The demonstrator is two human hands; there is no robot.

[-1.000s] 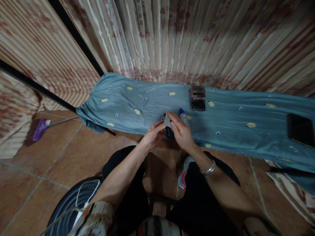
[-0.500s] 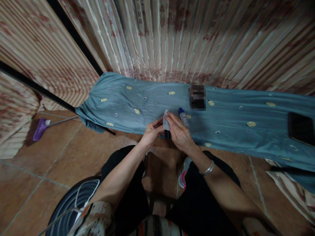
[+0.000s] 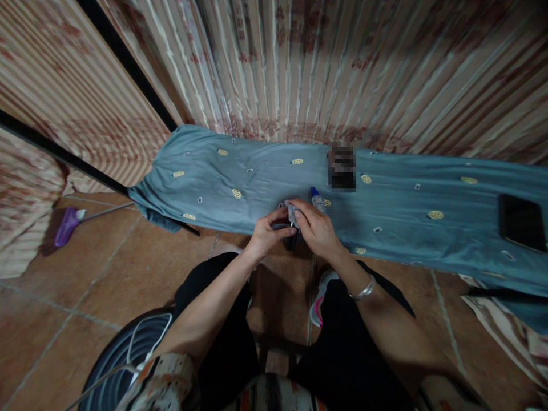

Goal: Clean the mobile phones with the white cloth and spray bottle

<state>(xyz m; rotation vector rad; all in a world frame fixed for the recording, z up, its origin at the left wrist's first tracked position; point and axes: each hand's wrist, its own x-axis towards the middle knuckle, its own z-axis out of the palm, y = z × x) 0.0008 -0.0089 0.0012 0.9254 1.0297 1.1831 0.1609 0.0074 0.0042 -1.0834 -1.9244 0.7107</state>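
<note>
My left hand is closed on a small, narrow black object whose kind I cannot make out. Its lower end sticks out below my thumb, with a bright glint near the thumb tip. A crumpled pale grey cloth is pinched in my right hand and pressed against the top of the black object. My fingers hide most of both. Just behind my right hand, a small clear bottle with a blue cap lies on the blue-green patterned cloth cover.
A blurred-out dark item lies farther back on the cover, and a black phone-like slab at the right. Pleated curtains hang behind. A purple broom and a dark round ribbed object with a white cable are at left.
The grey cloth has gone from standing flat and tall to bunched around the object's top. My right fingers have curled lower, and my left thumb now lies across the black object.
</note>
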